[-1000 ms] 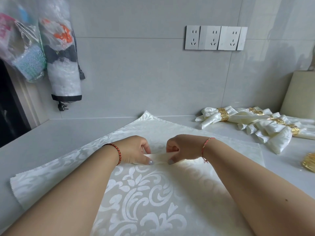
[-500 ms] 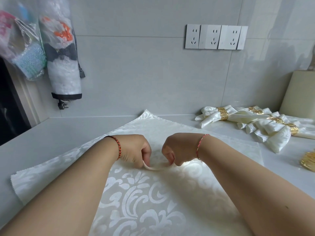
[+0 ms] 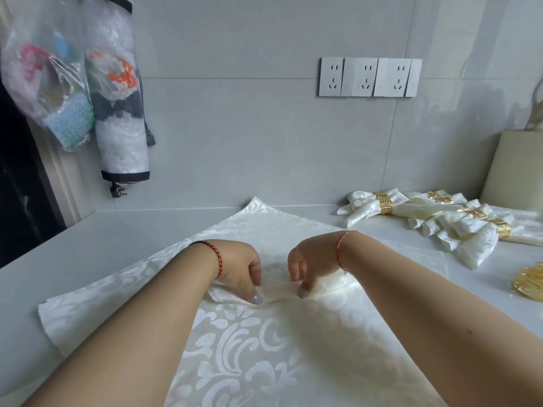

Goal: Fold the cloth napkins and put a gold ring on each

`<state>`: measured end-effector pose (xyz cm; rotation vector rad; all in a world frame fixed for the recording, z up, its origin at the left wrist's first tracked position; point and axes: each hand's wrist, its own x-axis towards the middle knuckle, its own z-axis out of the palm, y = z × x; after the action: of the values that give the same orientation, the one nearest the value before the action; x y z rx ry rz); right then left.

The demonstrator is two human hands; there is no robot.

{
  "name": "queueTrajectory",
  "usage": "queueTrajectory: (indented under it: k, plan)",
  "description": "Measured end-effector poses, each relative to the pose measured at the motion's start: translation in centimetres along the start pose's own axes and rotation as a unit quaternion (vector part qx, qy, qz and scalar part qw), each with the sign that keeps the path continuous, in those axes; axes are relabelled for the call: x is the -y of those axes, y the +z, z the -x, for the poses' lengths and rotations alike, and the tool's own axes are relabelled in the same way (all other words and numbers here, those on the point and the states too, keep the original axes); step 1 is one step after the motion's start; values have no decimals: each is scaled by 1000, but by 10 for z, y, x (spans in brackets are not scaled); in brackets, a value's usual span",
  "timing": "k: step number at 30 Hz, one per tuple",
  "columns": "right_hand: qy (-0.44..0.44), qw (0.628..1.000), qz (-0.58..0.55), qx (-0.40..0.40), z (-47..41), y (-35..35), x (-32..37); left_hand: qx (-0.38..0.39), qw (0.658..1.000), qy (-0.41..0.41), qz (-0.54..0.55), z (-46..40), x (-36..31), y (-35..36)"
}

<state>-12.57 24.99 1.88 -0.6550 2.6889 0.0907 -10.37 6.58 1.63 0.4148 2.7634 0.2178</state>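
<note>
A cream damask napkin (image 3: 252,348) lies spread like a diamond on the grey counter (image 3: 102,245). At its middle a narrow pleat of cloth is gathered. My left hand (image 3: 241,268) pinches the pleat's left part between thumb and fingers, thumbnail pressing the fold down. My right hand (image 3: 311,264) pinches the right part the same way, a few centimetres away. Several folded napkins with gold rings (image 3: 385,202) lie at the back right. Loose gold rings (image 3: 529,282) sit at the right edge.
Plastic bags and a tube-shaped holder (image 3: 117,113) hang on the left wall beside a dark opening. Wall sockets (image 3: 370,77) sit above the counter. A beige box (image 3: 517,168) stands at the far right behind the finished napkins.
Both hands slid forward over the napkin and turned their fingers down onto the pleat, from knuckles-up a moment ago. The head camera tilted slightly, showing more of the counter.
</note>
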Motion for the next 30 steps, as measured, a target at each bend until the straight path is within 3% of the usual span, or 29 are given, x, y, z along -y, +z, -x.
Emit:
queueTrajectory:
  k: [6, 12, 16, 19, 22, 26, 30]
  plan:
    - [18, 998, 52, -1, 16, -4, 13, 11, 998, -28, -55, 10, -13, -6]
    - [8, 988, -10, -152, 33, 23, 17, -56, 998, -7, -18, 21, -10, 9]
    - [-3, 970, 56, -236, 45, 36, 23, -154, 988, 6, 23, 32, -9, 26]
    - [-17, 966, 101, -238, 53, 40, 27, -192, 981, 23, -23, 44, -16, 34]
    - [-13, 975, 87, -206, 63, 40, 31, -155, 987, 9, -51, 52, -17, 36]
    - [3, 986, 20, -166, 69, 35, 29, -105, 993, -50, 34, 48, -15, 31]
    - [9, 987, -50, -150, 60, 38, 20, -117, 991, -34, 60, 49, -14, 33]
